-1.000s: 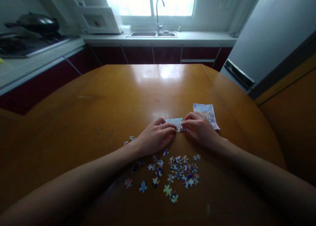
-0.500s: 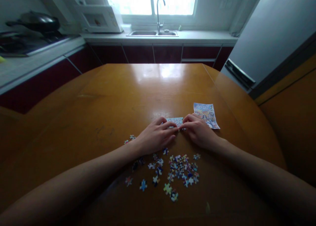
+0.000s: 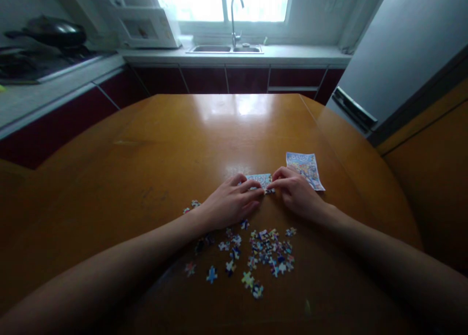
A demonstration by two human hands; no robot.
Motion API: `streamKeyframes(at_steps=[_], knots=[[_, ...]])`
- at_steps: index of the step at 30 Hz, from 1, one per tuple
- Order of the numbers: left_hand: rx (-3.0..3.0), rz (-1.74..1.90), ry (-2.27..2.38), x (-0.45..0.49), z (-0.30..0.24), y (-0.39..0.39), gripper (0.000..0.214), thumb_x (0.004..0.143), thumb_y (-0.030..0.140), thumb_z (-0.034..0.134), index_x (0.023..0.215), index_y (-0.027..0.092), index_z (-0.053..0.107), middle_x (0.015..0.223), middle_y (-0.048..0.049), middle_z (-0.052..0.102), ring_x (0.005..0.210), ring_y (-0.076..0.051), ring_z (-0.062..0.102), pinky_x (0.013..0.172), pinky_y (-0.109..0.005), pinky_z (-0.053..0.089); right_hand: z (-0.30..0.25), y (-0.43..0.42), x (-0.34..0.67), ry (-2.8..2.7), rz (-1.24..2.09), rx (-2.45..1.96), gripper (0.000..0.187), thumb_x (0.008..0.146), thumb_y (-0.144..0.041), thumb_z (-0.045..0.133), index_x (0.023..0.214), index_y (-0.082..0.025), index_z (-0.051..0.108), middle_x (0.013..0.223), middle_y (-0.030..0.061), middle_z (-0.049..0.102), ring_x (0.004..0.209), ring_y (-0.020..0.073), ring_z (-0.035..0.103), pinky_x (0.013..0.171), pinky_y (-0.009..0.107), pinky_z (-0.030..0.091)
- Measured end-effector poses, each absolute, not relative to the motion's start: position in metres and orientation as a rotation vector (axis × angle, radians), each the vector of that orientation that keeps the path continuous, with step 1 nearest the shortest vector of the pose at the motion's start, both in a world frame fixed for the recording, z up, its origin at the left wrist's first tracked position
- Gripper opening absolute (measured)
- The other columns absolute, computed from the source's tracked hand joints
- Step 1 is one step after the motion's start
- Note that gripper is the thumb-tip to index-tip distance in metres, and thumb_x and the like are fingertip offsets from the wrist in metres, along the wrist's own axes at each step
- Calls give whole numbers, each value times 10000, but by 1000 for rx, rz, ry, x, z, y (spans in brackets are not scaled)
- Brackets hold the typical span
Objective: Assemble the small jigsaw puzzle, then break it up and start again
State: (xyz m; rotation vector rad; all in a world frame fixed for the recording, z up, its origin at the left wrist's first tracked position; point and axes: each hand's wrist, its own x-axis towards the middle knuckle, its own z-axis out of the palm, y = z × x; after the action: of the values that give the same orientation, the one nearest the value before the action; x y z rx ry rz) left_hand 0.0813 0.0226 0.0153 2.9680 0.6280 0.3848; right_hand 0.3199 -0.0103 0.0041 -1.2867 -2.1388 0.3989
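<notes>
A partly assembled jigsaw puzzle (image 3: pixel 261 180) lies flat on the table between my two hands. My left hand (image 3: pixel 236 201) braces its left side and lower edge, fingers bent over it and covering part of it. On the other side, my right hand (image 3: pixel 292 191) has its curled fingertips pressed at the puzzle's right edge, by a small piece (image 3: pixel 269 191) along the lower border. Loose jigsaw pieces (image 3: pixel 268 247) are heaped nearer to me, with a blue piece (image 3: pixel 211 274) and a yellow-green piece (image 3: pixel 247 279) apart from the heap.
A printed picture sheet (image 3: pixel 309 169) lies beyond my right hand, partly covered by it. The wooden table (image 3: pixel 183 140) has a rounded edge. Behind it are a sink (image 3: pixel 212 49) with a tap, a wok (image 3: pixel 54 31) on the stove, and a fridge (image 3: pixel 398 47) at right.
My right fingertips have shifted slightly off the lower border, showing more of the puzzle's lower right corner. My left hand stays nearly still.
</notes>
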Motion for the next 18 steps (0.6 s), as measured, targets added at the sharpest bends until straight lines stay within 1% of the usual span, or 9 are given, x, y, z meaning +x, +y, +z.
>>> streamKeyframes(at_steps=[6,12,18], knots=[[2977,398,622,82,15,22,338,998,317,483,1324,254,548,1289,-50,593,1086,-230,486,1021,-393,411,1,-10,319,-2204,371,-1290,346,851,-35,549,903,-285,784,934,63,623,923,209,536,833,370,462],[2973,376,624,82,15,23,335,1003,340,472,1316,250,549,1294,-48,593,1094,-231,482,1029,-403,405,2,-11,320,-2215,389,-1294,359,850,-33,553,932,-294,785,928,61,630,925,212,534,841,377,463],[2963,379,603,81,16,24,331,1004,360,472,1314,278,553,1296,-44,593,1079,-237,485,1015,-415,413,5,-12,319,-2207,409,-1293,381,842,-24,554,939,-315,781,932,54,646,930,219,546,840,393,468]])
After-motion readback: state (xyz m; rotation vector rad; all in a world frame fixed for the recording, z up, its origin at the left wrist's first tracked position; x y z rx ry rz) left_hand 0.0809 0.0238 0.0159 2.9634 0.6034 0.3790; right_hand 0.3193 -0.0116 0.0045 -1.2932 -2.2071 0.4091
